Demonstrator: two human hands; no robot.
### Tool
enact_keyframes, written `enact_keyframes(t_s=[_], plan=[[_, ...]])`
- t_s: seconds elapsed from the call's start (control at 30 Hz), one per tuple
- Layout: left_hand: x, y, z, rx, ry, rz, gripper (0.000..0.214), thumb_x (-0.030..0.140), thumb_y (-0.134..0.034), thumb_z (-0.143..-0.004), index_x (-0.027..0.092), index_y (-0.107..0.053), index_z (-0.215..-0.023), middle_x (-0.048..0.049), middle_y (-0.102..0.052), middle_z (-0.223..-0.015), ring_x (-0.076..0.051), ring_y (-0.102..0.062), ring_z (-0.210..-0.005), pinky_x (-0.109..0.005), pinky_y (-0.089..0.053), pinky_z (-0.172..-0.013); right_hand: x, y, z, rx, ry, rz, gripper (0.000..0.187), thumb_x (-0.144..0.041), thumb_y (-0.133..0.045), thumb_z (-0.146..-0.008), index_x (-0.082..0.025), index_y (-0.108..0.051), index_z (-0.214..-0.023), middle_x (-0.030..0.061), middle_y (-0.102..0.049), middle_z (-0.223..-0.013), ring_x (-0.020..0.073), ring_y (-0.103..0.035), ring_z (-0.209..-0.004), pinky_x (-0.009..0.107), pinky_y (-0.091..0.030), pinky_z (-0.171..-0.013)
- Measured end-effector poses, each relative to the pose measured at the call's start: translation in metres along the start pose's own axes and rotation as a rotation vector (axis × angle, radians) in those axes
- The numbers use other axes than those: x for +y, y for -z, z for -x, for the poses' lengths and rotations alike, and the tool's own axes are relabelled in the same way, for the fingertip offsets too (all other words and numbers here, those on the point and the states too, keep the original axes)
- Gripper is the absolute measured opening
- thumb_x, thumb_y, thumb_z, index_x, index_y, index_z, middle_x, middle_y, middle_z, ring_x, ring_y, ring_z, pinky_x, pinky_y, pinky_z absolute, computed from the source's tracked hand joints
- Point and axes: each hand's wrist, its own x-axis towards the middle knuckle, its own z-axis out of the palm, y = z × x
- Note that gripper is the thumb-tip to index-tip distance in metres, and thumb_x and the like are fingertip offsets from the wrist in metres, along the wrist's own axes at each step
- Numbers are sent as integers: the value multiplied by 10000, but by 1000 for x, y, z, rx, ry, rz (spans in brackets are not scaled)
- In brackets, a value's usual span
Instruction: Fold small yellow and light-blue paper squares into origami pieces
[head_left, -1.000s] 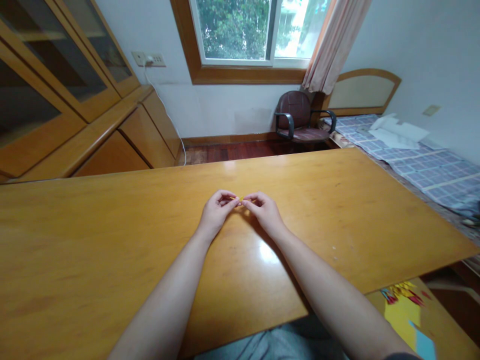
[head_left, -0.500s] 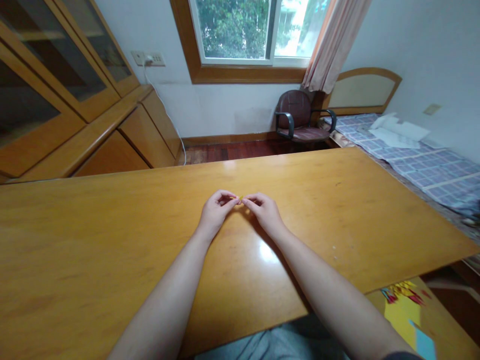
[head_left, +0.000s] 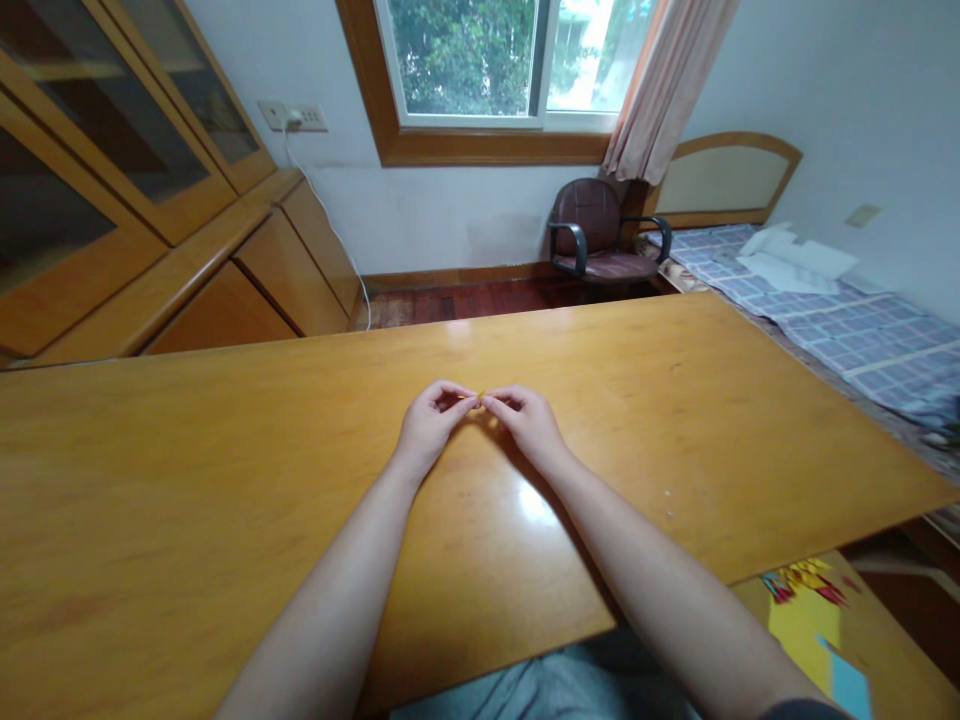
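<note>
My left hand (head_left: 439, 415) and my right hand (head_left: 526, 412) meet fingertip to fingertip over the middle of the wooden table (head_left: 225, 480). Between them is a small yellow piece (head_left: 481, 396), probably paper, pinched by the thumb and fingers of each hand. Most of it is covered by my fingertips, so its shape cannot be made out. Both hands are held close above the tabletop, with a shadow beneath them.
On a lower surface at the bottom right lie yellow sheets (head_left: 802, 625), a light blue sheet (head_left: 849, 685) and several small red and yellow pieces (head_left: 810, 578). Beyond the table stand a brown armchair (head_left: 592, 230), a bed (head_left: 847, 310) and a glass-door cabinet (head_left: 161, 215).
Both hands keep their pinch on the yellow piece in nearly the same place. A little less of the piece shows between the fingertips.
</note>
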Motion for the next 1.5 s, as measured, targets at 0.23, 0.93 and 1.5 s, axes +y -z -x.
enact_keyframes(t_s=[0.23,0.93,1.5], plan=[[4,-2,0,-15,34,-3,289,371,-818,-687,164,-657,-808,-37,-717,-787,-192,-683,-782,-317,-515,-787,-2,0,0,8,-5,4,212,-374,-693,-801,-173,-758,-829,57,-749,-817,168,-641,-696,268,-479,-669],[2,-1,0,-54,75,5,304,368,-820,-674,163,-630,-792,-28,-699,-773,-183,-677,-767,-308,-516,-768,-3,2,2,24,32,37,253,-430,-702,-790,-179,-721,-766,36,-697,-783,139,-566,-636,252,-436,-605],[9,-4,3,-18,106,91,426,295,-829,-624,199,-484,-856,47,-644,-693,-128,-660,-643,-247,-515,-661,-2,4,2,-25,34,-42,232,-419,-708,-772,-189,-683,-751,5,-646,-733,121,-521,-585,236,-401,-545]])
